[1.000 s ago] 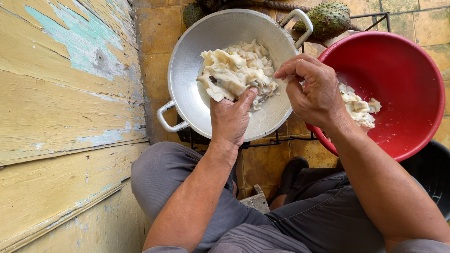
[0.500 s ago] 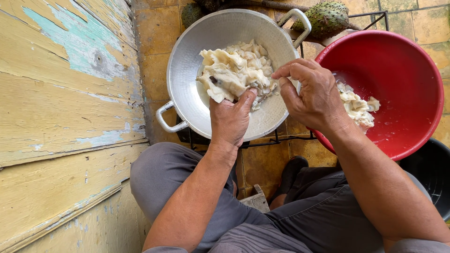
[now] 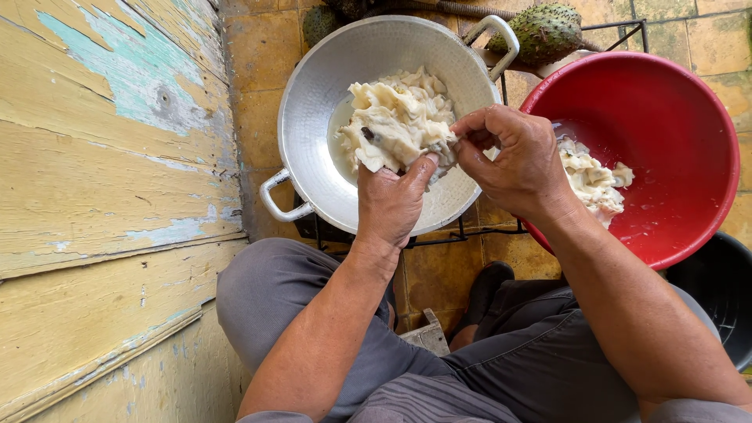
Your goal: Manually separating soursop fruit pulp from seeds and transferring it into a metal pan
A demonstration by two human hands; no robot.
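My left hand (image 3: 394, 200) grips a lump of white fruit pulp (image 3: 399, 125) over a silver two-handled pan (image 3: 313, 102). A dark seed shows in the lump. My right hand (image 3: 513, 160) pinches at the right edge of that same lump with its fingertips. More white pulp (image 3: 591, 182) lies in a red plastic basin (image 3: 666, 117) to the right of the pan. The pan rests on a black wire rack (image 3: 470, 233).
A yellow wooden wall with peeling paint (image 3: 102, 196) runs along the left. A spiky green fruit (image 3: 544, 31) lies behind the pan and another (image 3: 319, 22) beside it. A black bucket (image 3: 717, 294) stands at the right. My knees in grey trousers (image 3: 274, 298) fill the bottom.
Both hands have stayed over the pan; my right fingers have shifted slightly while picking at the pulp held in my left hand.
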